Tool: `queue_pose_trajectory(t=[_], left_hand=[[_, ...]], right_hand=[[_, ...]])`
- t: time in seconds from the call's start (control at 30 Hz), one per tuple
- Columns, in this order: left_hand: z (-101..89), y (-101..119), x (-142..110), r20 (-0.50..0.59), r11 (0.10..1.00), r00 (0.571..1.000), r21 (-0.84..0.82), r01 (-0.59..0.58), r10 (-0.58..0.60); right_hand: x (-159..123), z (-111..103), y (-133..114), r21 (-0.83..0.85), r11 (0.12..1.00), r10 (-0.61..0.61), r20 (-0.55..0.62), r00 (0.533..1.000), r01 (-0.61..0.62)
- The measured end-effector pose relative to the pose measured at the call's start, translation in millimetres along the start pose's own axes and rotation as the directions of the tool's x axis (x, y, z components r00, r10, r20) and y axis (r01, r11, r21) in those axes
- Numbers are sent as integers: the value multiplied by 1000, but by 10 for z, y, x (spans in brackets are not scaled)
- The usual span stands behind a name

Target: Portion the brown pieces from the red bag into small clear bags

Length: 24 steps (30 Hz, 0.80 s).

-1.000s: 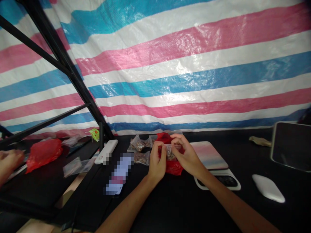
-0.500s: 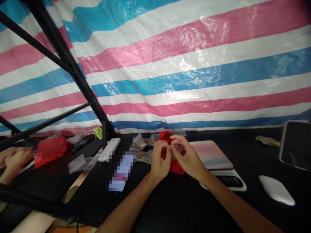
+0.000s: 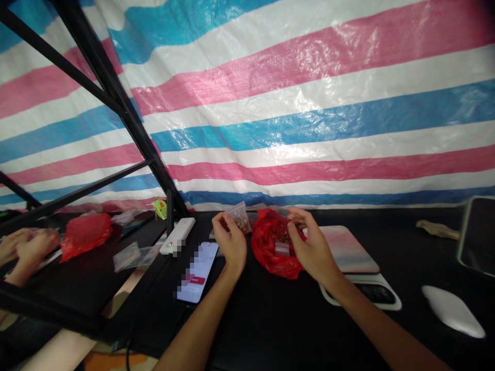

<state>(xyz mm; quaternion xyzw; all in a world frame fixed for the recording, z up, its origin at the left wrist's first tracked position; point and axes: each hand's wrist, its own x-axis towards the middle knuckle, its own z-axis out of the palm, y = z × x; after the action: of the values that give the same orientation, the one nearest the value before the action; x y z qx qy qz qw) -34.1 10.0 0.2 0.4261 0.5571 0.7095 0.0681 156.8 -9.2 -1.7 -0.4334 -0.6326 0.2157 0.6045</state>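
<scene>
My left hand (image 3: 231, 241) pinches a small clear zip bag (image 3: 240, 218) of brown pieces between thumb and fingers. To its right lies a crumpled red plastic bag (image 3: 273, 246) on the black table (image 3: 247, 319). My right hand (image 3: 312, 243) rests at that bag's right side, fingers apart and holding nothing. A tiny clear bag with a red strip (image 3: 282, 249) sits in the red bag's opening, with some brown pieces just behind it. Other filled bags behind my left hand are mostly hidden.
A phone (image 3: 197, 272) and a white power bank (image 3: 178, 236) lie left of my hands. A pastel pad sits on a white device (image 3: 350, 252) to the right. Another person's hands (image 3: 33, 245) work at a separate table beside a red bag (image 3: 87, 237). A striped tarp hangs behind.
My hands have moved apart from their pinch over the red bag. My left hand has moved left and up with a small bag, and my right hand has let go.
</scene>
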Motion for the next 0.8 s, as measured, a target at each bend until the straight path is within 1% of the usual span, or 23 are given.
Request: queue_pose_trajectory(t=[0.03,0.07,0.13,0.17,0.2,0.23,0.33,0.4,0.47,0.6,0.73,0.8], left_hand=[[-3,-45,70,-12,998,1000,57,28,-27],[-4,-90,125,7,989,998,132,62,-64],[-1,-175,182,106,950,982,291,117,-154],[4,-209,187,146,930,974,349,115,-175],[10,-235,180,171,915,971,392,90,-168],[17,-249,165,174,905,976,423,50,-135],[35,-230,100,115,866,993,497,-59,2],[40,-185,57,105,853,994,516,-80,29],[41,-139,16,138,859,989,500,-108,44],[44,-94,-59,224,876,965,428,-222,135],[43,-80,-106,313,893,919,302,-334,238],[39,-65,-122,364,888,889,254,-383,279]], right_hand=[[23,-31,28,-62,998,-26,-28,999,24],[47,-65,51,-127,991,-57,-55,997,49],[97,-134,82,-246,966,-112,-101,989,84],[120,-166,92,-290,953,-126,-118,985,87],[141,-195,98,-322,943,-128,-133,983,80],[160,-221,101,-346,936,-124,-145,982,67],[207,-295,106,-412,910,-118,-142,983,50],[231,-352,119,-473,878,-121,-79,989,70],[246,-419,156,-550,830,-99,21,995,94],[256,-516,333,-721,677,-6,195,981,148],[340,-459,511,-809,557,147,320,936,190],[428,-409,550,-814,532,217,395,893,232]])
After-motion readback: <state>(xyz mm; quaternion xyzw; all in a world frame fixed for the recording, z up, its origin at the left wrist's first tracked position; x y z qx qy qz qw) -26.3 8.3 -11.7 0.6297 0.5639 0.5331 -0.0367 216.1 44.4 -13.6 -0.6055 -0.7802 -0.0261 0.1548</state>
